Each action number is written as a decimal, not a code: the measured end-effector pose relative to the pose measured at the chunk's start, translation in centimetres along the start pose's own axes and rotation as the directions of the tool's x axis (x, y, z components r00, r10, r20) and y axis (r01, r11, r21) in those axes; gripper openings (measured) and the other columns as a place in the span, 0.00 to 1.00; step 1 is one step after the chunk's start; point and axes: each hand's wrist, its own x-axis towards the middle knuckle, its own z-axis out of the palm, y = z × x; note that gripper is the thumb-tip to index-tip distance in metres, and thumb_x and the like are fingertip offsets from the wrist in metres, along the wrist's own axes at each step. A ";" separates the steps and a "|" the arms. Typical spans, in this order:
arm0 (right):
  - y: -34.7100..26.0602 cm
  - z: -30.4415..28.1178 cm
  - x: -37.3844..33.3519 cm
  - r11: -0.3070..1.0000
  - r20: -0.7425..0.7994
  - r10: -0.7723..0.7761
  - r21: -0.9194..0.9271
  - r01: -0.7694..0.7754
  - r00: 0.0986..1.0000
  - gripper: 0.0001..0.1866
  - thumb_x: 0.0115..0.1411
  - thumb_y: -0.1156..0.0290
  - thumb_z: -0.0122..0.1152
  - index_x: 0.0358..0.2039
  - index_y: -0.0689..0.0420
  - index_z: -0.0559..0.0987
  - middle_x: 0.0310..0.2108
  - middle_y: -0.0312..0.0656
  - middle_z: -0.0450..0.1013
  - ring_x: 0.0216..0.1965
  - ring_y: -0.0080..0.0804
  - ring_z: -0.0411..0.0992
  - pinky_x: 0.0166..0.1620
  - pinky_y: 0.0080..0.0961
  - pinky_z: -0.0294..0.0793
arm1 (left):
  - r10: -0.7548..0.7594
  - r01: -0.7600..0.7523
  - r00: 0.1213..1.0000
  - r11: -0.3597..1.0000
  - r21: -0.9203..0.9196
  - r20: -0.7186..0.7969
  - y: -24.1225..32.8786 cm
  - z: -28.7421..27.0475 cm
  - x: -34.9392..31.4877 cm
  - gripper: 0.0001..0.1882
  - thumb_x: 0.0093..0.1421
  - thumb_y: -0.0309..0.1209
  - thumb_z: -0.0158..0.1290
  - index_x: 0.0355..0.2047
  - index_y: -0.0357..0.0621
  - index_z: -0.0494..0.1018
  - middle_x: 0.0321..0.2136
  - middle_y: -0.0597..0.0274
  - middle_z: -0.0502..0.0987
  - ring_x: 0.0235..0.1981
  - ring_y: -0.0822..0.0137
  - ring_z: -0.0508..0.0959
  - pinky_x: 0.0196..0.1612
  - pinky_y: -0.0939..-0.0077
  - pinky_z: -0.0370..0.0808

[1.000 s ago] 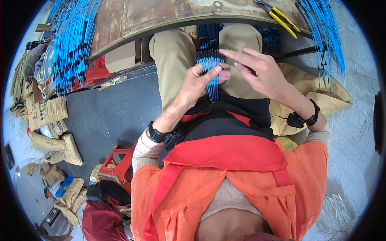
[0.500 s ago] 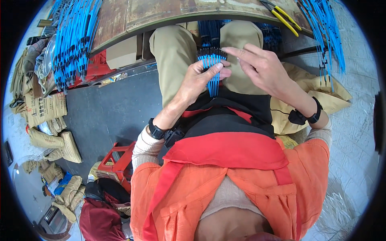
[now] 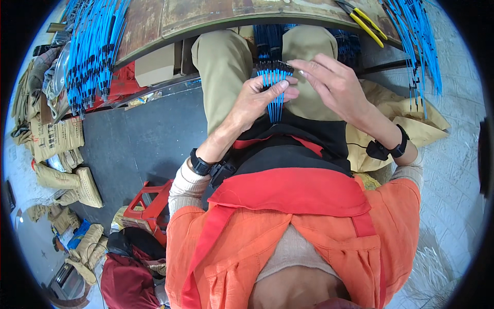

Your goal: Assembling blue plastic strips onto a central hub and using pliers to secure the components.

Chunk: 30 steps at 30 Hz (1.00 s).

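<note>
My left hand is closed around a fanned bunch of thin blue cables, thumb lying across the front. Their black ends point away from me, side by side above my fingers. At the right edge of those ends is my right hand, index finger and thumb brought together. A thin dark sliver shows at its fingertips; whether this is a cable end or a separate piece, I cannot tell. Both hands are held over my lap, just short of the table edge.
The worn wooden table carries yellow-handled pliers. Blue cables hang in a thick bundle at the left and another bundle at the right. A red plastic stool and sacks stand at the left.
The cable bunch and my left hand have shifted slightly to the right. My right hand's fingertips have drawn closer together beside the black ends.
</note>
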 end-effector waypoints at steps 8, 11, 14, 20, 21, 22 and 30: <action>0.5 -1.0 1.3 0.952 0.001 -0.199 -0.235 0.194 0.980 0.22 0.46 0.79 0.62 0.45 0.55 0.81 0.29 0.39 0.68 0.33 0.36 0.71 0.34 0.31 0.73 | 0.020 -0.021 0.999 0.998 0.057 0.029 0.4 0.0 0.3 0.18 0.70 0.36 0.49 0.53 0.35 0.72 0.42 0.52 0.82 0.45 0.65 0.81 0.52 0.69 0.78; 0.8 -0.8 1.5 0.951 0.010 -0.210 -0.230 0.206 0.978 0.22 0.45 0.78 0.62 0.45 0.56 0.81 0.30 0.39 0.68 0.33 0.36 0.71 0.35 0.30 0.74 | 0.013 -0.015 0.999 0.999 0.051 0.037 0.2 -0.1 0.5 0.18 0.70 0.36 0.49 0.53 0.35 0.72 0.42 0.53 0.81 0.45 0.65 0.81 0.52 0.70 0.77; 0.9 -0.4 1.2 0.975 0.020 -0.160 -0.151 0.161 0.987 0.21 0.45 0.78 0.62 0.44 0.56 0.80 0.30 0.39 0.68 0.34 0.36 0.71 0.35 0.30 0.74 | 0.014 -0.015 0.999 1.000 0.025 0.048 0.0 -0.3 0.7 0.18 0.70 0.36 0.49 0.53 0.35 0.72 0.42 0.53 0.81 0.46 0.65 0.81 0.53 0.69 0.77; 0.5 -0.9 2.0 0.956 0.033 -0.202 -0.208 0.205 0.979 0.20 0.47 0.78 0.62 0.44 0.56 0.80 0.31 0.39 0.69 0.33 0.36 0.72 0.35 0.30 0.75 | 0.029 -0.031 0.999 0.997 0.071 0.034 0.0 -0.4 0.6 0.18 0.70 0.37 0.49 0.53 0.36 0.73 0.42 0.54 0.82 0.45 0.66 0.81 0.51 0.71 0.77; 0.4 -1.0 2.1 0.948 0.045 -0.207 -0.239 0.211 0.977 0.20 0.48 0.78 0.62 0.44 0.56 0.80 0.31 0.39 0.69 0.33 0.36 0.73 0.35 0.30 0.75 | 0.029 -0.031 0.999 0.997 0.070 0.034 0.0 -0.5 0.6 0.18 0.70 0.37 0.49 0.53 0.36 0.73 0.42 0.54 0.82 0.45 0.66 0.81 0.51 0.71 0.77; 0.5 -0.8 2.1 0.948 0.046 -0.207 -0.239 0.212 0.977 0.20 0.48 0.78 0.62 0.44 0.56 0.80 0.31 0.39 0.69 0.33 0.36 0.73 0.35 0.30 0.75 | 0.036 -0.039 0.999 0.996 0.079 0.031 -0.1 -0.5 0.6 0.18 0.70 0.37 0.49 0.53 0.36 0.73 0.42 0.54 0.82 0.45 0.67 0.81 0.51 0.72 0.77; 0.5 0.0 2.0 0.974 -0.016 -0.140 -0.182 0.135 0.990 0.19 0.46 0.79 0.64 0.42 0.55 0.81 0.32 0.40 0.70 0.33 0.36 0.74 0.35 0.29 0.76 | 0.071 -0.073 0.997 0.994 0.076 0.019 -0.4 -0.4 0.7 0.17 0.70 0.36 0.49 0.52 0.37 0.74 0.41 0.56 0.82 0.45 0.69 0.80 0.51 0.74 0.76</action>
